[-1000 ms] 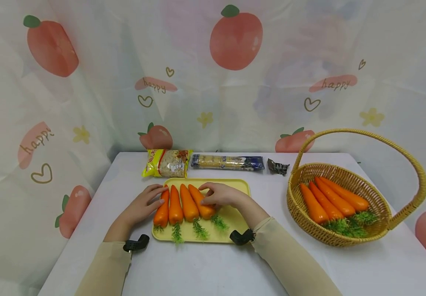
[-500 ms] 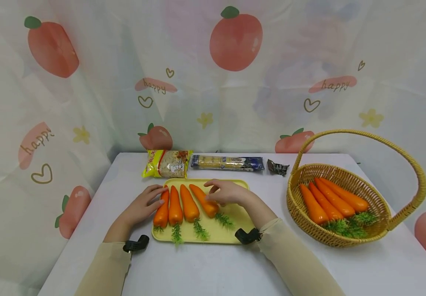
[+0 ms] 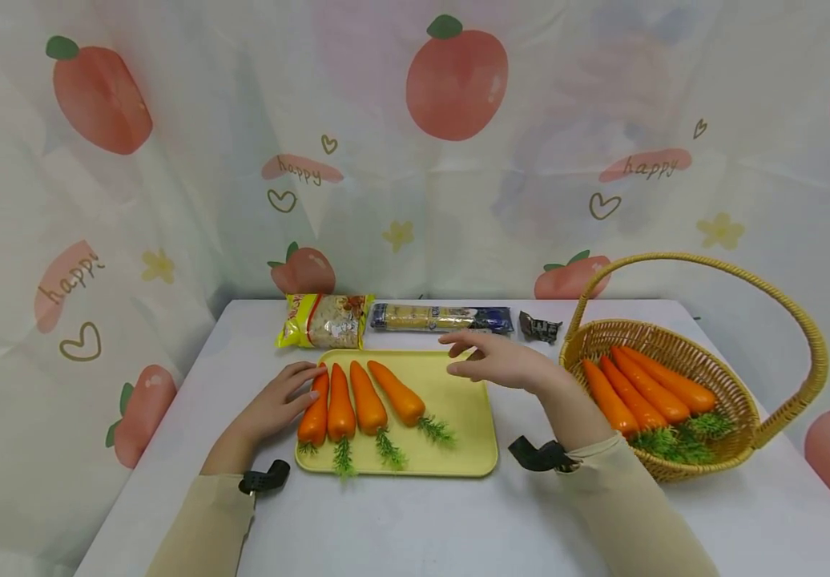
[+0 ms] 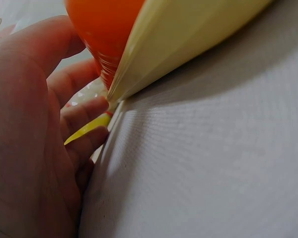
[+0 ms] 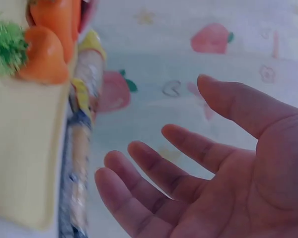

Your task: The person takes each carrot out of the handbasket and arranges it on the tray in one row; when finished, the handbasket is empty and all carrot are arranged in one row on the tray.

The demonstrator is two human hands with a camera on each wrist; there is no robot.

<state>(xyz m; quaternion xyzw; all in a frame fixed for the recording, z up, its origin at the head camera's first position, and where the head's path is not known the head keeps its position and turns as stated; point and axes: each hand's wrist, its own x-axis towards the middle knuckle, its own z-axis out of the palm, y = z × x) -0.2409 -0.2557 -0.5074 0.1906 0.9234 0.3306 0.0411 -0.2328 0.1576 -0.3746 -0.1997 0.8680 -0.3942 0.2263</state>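
Observation:
Several orange carrots with green tops lie side by side on a yellow tray [image 3: 458, 449]. At the tray's left edge my left hand [image 3: 281, 405] touches the leftmost carrot [image 3: 314, 421]; its fingers are relaxed, not curled round it. The left wrist view shows that carrot [image 4: 104, 25] beside my thumb and fingers. Fanned out from the others, the rightmost carrot [image 3: 396, 394] points its top toward the lower right. My right hand [image 3: 509, 362] is above the tray's right edge, its fingers spread and holding nothing. Its bare palm [image 5: 228, 193] shows in the right wrist view.
A wicker basket [image 3: 574, 393] with a tall handle stands at the right, holding several more carrots [image 3: 653, 393]. Along the back lie a yellow food bag [image 3: 324, 320], a long blue-ended packet [image 3: 437, 317] and a small dark wrapper [image 3: 539, 327].
My right hand has let go of the rightmost carrot and moved right, away from it. That carrot has shifted slightly right, its top end swung outward. The left hand has stayed in place.

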